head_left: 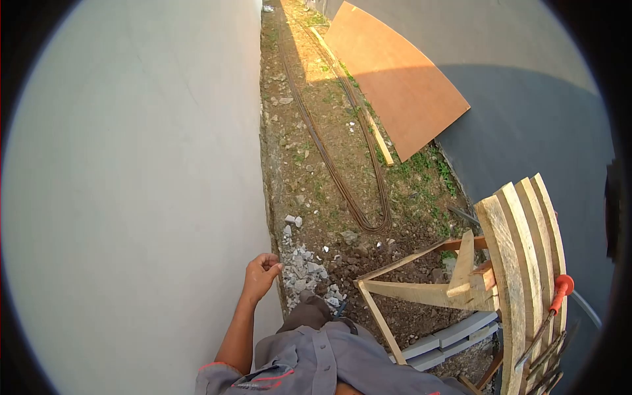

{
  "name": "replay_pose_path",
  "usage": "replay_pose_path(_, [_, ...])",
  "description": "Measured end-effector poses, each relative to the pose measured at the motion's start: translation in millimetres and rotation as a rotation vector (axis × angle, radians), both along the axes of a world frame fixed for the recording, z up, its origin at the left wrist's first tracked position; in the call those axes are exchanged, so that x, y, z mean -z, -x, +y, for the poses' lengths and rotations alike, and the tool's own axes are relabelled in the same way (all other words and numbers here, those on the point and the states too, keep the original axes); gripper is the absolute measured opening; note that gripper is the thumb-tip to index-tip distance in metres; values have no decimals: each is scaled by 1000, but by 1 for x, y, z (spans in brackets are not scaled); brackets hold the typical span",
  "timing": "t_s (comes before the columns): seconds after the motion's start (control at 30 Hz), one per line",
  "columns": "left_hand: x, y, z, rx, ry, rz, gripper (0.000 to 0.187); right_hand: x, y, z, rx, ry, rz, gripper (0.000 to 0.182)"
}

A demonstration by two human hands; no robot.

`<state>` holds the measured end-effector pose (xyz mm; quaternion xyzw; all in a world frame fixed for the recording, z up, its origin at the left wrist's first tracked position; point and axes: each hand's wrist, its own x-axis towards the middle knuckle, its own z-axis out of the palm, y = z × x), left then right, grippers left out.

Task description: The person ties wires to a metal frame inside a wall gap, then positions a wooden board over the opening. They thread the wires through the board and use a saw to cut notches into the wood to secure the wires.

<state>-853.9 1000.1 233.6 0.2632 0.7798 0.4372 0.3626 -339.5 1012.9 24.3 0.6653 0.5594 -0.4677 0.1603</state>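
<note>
My left hand (262, 275) hangs beside the pale wall (145, 171), above a patch of broken rubble (304, 268). Its fingers are loosely curled, with a gap by the thumb and nothing visible in them. My right hand is out of view. To the right stands a row of several wooden boards (523, 257) on edge. On them lies a tool with a red grip (561, 293) and a metal shaft, beside dark metal rods (550, 355). A wooden frame (428, 293) of joined timbers reaches from the boards towards my legs.
Long bent steel rebar (316, 141) lies in a loop on the soil ahead. A brown plywood sheet (398, 79) leans against the grey wall (526, 105), near a long wooden strip (378, 138). Grey blocks (454, 339) are laid below the frame, right of my legs.
</note>
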Motion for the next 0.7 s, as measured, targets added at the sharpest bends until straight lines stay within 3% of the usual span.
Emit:
replay_pose_path(0.1, [-26,44,79,128,-109,142,21,-9,36,10,41,34,15,44])
replay_pose_path(0.27, [-33,99,206,241,-140,130,9,-16,103,61,98,85,43,42])
replay_pose_path(0.4, [-2,150,289,396,-74,247,21,-8,170,131,146,115,75,41])
replay_pose_path(0.47, [39,188,328,437,52,358,39,-6,213,202,155,100,100,40])
replay_pose_path(0.53, [107,233,351,444,139,360,42,30,245,264,148,103,114,40])
replay_pose_path(0.6, [154,270,356,421,284,341,40,76,276,351,216,-93,86,33])
replay_pose_path(0.63, [181,289,344,427,353,337,39,113,283,405,27,-155,22,26])
replay_pose_path(0.67, [208,299,329,418,410,318,37,91,312,464,75,-224,-7,25])
replay_pose_path(0.7, [226,307,314,370,476,193,37,83,340,524,62,-470,59,23])
